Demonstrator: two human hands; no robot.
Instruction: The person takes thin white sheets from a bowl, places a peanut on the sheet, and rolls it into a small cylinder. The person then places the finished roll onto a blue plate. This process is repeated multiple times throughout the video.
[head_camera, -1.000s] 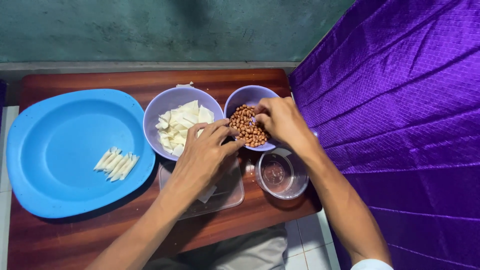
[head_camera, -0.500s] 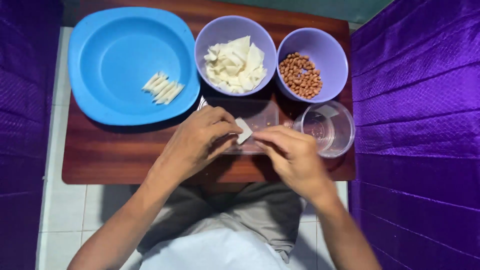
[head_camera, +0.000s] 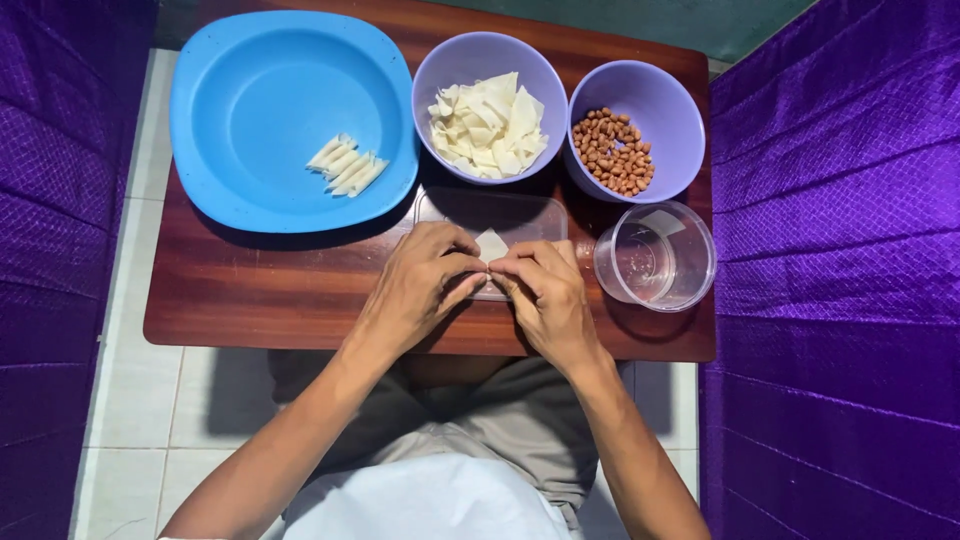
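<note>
Person seen from above: left hand (head_camera: 425, 290) and right hand (head_camera: 545, 295) bare, without rings, watch or gloves; both forearms uncovered. Grey-brown shorts cover the lap; a pale, whitish shirt shows at the near edge.

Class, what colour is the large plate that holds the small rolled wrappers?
Bright blue: the large blue plastic plate, clearest in the head view.

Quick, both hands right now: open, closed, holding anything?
Left hand: closed, fingertips pinching the small white wrapper piece.
Right hand: closed, pinching the same wrapper piece from the other side.
</note>
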